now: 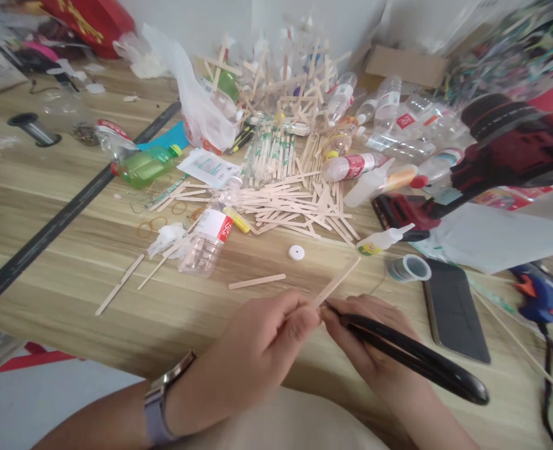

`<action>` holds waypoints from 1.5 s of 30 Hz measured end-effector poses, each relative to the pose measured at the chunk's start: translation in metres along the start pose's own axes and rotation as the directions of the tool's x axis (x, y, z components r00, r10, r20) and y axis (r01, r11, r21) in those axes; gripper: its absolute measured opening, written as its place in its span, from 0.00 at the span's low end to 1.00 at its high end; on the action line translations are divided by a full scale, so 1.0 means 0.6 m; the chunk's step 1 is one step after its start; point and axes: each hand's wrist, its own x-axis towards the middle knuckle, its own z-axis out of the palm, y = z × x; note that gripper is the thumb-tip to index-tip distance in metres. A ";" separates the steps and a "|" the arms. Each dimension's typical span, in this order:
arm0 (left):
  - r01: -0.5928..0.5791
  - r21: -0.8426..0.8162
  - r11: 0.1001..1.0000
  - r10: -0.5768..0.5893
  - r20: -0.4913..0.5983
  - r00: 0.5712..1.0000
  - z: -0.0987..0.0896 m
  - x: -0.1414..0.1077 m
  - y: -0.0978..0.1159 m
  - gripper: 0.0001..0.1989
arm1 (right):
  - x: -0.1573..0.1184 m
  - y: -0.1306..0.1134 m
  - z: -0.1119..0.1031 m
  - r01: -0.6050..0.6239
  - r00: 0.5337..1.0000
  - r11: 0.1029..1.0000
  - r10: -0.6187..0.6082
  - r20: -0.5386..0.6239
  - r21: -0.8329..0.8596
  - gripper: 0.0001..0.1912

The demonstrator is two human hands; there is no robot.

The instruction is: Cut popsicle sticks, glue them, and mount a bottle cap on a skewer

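Observation:
My left hand (276,337), with a watch on its wrist, is closed around the lower end of a flat wooden craft stick (337,281). The stick slants up and to the right. Close beside it, my right hand (374,331) grips a black tool with a long looped handle (417,356). Its dark tip meets the stick near my left fingertips; the working end is mostly hidden, so its exact kind is unclear. Another craft stick (257,281) lies just beyond my left hand, near a white bottle cap (296,252).
A pile of craft sticks (285,206) spreads across the middle, with plastic bottles (355,165) behind. A labelled bottle (205,240) lies left. To the right are a glue bottle (383,239), a small tub (414,269), a phone (457,309), a red-black power tool (445,181) and a blue glue gun (541,297).

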 end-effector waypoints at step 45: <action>-0.063 0.542 0.838 0.224 -0.235 0.946 0.009 -0.010 -0.001 0.11 | 0.014 -0.041 0.019 -0.090 0.995 0.984 0.082 -0.056 -0.153 0.16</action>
